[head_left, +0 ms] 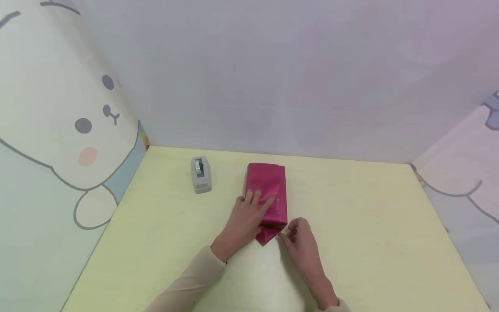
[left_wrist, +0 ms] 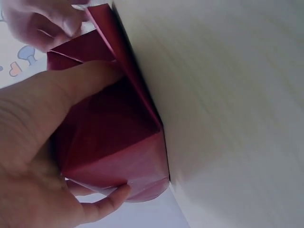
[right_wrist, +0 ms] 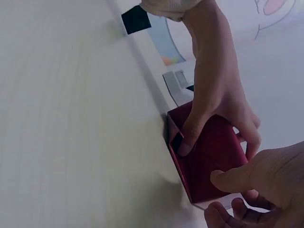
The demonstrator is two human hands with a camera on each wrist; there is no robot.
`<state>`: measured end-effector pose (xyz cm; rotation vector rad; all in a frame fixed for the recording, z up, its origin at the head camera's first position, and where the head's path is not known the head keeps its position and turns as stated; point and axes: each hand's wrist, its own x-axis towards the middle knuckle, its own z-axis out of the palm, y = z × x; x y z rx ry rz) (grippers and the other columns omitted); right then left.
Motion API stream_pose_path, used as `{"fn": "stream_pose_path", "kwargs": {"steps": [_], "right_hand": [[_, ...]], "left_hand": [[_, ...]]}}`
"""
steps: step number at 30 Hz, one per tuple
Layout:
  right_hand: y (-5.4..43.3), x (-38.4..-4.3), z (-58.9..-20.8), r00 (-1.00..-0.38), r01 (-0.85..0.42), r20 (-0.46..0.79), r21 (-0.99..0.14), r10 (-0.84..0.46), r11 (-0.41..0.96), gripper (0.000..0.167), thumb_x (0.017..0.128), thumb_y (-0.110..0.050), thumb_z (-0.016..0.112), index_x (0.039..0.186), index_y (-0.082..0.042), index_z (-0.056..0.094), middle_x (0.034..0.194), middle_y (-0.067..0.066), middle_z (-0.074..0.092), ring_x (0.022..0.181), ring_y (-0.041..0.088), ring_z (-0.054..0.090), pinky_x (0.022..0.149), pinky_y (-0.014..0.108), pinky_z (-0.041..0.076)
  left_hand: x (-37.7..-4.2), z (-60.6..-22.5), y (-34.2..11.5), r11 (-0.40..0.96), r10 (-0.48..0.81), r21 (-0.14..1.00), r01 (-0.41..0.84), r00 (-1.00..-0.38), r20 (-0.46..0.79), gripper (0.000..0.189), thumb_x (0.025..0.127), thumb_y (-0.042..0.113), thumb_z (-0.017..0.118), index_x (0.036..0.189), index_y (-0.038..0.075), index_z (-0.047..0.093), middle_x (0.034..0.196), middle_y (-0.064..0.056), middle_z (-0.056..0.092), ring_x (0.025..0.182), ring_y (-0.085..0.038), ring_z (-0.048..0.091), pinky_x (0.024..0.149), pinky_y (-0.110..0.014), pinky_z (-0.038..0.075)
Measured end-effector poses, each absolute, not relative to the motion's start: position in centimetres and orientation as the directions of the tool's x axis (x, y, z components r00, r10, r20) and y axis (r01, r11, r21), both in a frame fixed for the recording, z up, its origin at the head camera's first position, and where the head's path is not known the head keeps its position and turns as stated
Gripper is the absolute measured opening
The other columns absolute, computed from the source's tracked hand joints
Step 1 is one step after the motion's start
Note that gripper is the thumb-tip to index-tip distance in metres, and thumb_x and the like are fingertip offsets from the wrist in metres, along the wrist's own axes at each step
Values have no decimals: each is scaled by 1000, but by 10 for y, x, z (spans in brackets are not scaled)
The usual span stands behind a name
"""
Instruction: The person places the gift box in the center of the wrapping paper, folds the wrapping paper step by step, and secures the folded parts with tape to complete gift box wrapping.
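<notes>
A box wrapped in shiny magenta paper (head_left: 269,177) lies on the table, its near end showing folded paper. My left hand (head_left: 243,220) grips this end of the box, with fingers spread across the top and the thumb (left_wrist: 92,78) pressed against the folded end. A pointed paper flap (head_left: 266,235) sticks out toward me at the bottom of that end. At the flap's right edge, my right hand (head_left: 304,245) pinches the paper between thumb and fingers. The right thumb (right_wrist: 232,178) shows in front of the end face; the exact contact is partly hidden.
A grey tape dispenser (head_left: 201,175) stands on the table to the left of the box. Small pieces of clear tape (head_left: 278,203) lie on the box top. The pale yellow table (head_left: 351,225) meets a light wall (head_left: 273,86) at the back, with cartoon-printed sheets (head_left: 50,108) at the sides.
</notes>
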<state>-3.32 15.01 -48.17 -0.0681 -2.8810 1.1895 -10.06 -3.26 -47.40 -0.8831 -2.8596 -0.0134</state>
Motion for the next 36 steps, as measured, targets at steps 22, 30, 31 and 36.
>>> {"fn": "stream_pose_path", "kwargs": {"steps": [22, 30, 31, 36], "right_hand": [[111, -13, -497, -866, -377, 410, -161, -286, 912, 14, 84, -13, 84, 84, -13, 71, 80, -1, 59, 69, 18, 55, 61, 29, 43], [116, -18, -493, -785, -451, 547, -180, -292, 874, 9, 78, -9, 89, 82, -11, 81, 112, 11, 65, 112, 34, 59, 93, 49, 53], [116, -19, -493, -782, -456, 548, -178, -297, 872, 9, 77, -9, 89, 83, -11, 82, 117, 13, 66, 116, 36, 59, 96, 51, 53], [118, -22, -489, -775, -466, 540, -139, -327, 874, 14, 74, -9, 92, 86, -12, 84, 126, 16, 68, 123, 39, 61, 99, 54, 54]], "left_hand": [[-100, -475, -33, 828, 560, -37, 560, -821, 116, 95, 82, 49, 87, 160, 29, 37, 147, -13, 46, 132, -29, 44, 98, -44, 52], [-100, -476, -34, 821, 570, -59, 568, -810, 138, 92, 83, 53, 84, 160, 29, 38, 147, -14, 48, 130, -29, 45, 97, -44, 52], [-100, -476, -34, 820, 572, -63, 569, -808, 143, 92, 83, 53, 84, 160, 29, 38, 146, -14, 48, 129, -29, 45, 96, -44, 52], [-101, -476, -35, 821, 570, -64, 567, -807, 154, 92, 84, 51, 84, 160, 30, 38, 143, -12, 48, 127, -28, 45, 96, -43, 53]]}}
